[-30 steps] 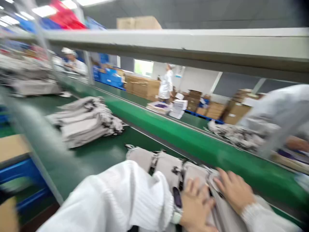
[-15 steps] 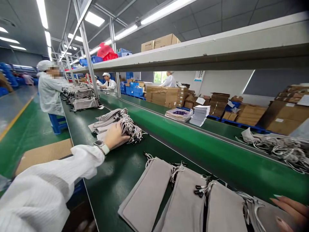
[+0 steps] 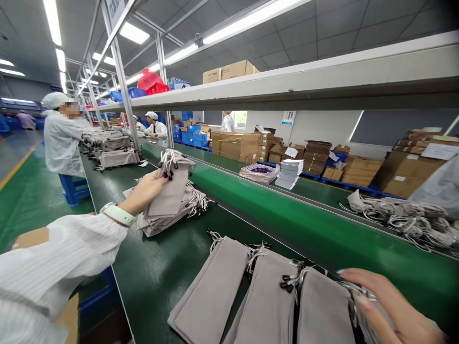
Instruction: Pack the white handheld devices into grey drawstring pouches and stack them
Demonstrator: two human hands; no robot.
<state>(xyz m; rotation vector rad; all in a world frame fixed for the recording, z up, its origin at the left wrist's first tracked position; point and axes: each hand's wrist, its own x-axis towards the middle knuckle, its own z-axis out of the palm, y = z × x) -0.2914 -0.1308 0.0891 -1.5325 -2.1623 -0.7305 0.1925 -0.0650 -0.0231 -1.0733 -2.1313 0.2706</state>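
Observation:
My left hand (image 3: 148,191) is closed on a grey drawstring pouch (image 3: 170,191), holding its corded end up over a pile of similar pouches (image 3: 158,224). White cords with black tips dangle by the fingers. In the near foreground, stacks of grey pouches lie side by side: a left stack (image 3: 211,286), a middle stack (image 3: 267,296) and a right stack (image 3: 322,306). At the lower right, my right hand (image 3: 390,306) has its thumb and fingers around the corded end of another pouch (image 3: 371,322), which the hand partly hides.
A raised green ledge (image 3: 287,224) runs behind the pouches. Beyond it are a white basket (image 3: 260,173), a paper stack (image 3: 289,173) and tangled corded pouches (image 3: 405,215). An overhead shelf (image 3: 287,91) crosses above. A co-worker (image 3: 62,134) stands at far left near more pouches (image 3: 118,157).
My left hand has lifted a pouch off the pile. My right hand has come in leftward from the right edge onto the corded end of a pouch. The view has shifted slightly.

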